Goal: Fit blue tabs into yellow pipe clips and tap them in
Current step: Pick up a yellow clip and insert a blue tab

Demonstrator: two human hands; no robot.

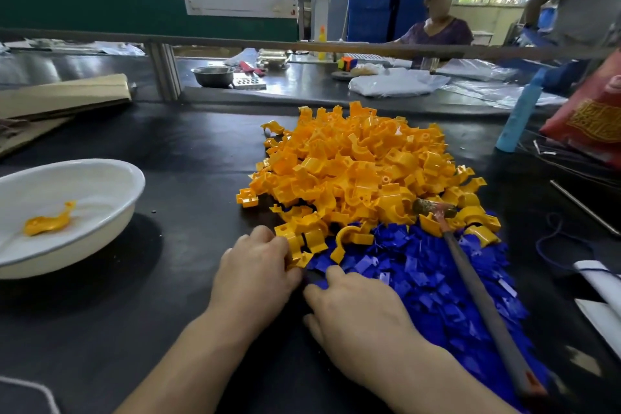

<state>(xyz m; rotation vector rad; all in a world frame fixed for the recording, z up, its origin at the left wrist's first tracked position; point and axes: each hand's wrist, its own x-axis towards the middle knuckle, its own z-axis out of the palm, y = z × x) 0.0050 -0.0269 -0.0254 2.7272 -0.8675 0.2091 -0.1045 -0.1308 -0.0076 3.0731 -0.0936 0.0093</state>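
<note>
A white bowl (100, 185) sat at the left edge of the table (188, 144), with one lone clip (50, 220) lying in it, yellow and on its side. To the right of the bowl, toward the near edge, the left hand (255, 272) lay knuckles up. Its fingers were bent forward against the nearest pieces of the heap of yellow pipe clips (353, 168). The fingertips were hidden among those pieces, so I could not tell whether its grip had closed on a clip or only touched them. The heap itself filled the middle of the table and reached toward the far edge.

Just beside the left hand, and a little nearer the near edge, the right hand (359, 319) rested palm down. Its grip was apart and held nothing that showed: thumb and forefinger were spread with a dark gap of table between them. The forefinger touched the left fringe of the blue tabs (437, 279). These lay in a spread pile touching the near side of the yellow heap and running toward the near right corner.

Across both piles lay a hammer (480, 299), untouched by either hand. Its head was among the yellow pieces and its handle slanted over the blue ones toward the near right corner.
</note>
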